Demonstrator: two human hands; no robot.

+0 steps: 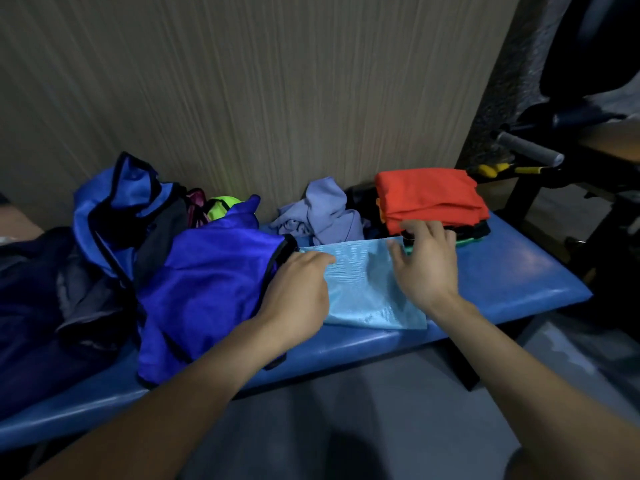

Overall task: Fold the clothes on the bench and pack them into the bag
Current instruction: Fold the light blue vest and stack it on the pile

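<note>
Blue bench (502,271) carries a light blue cloth (363,289) beside the bag (214,289). Left hand (298,299) presses it flat with relaxed fingers. Right hand (426,265), fingers spread, touches its far corner.

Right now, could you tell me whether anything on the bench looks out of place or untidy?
Yes: the lavender garment lies crumpled against the wall, unfolded, beside the neatly folded orange stack. The light blue cloth lies flat on the bench.
</note>
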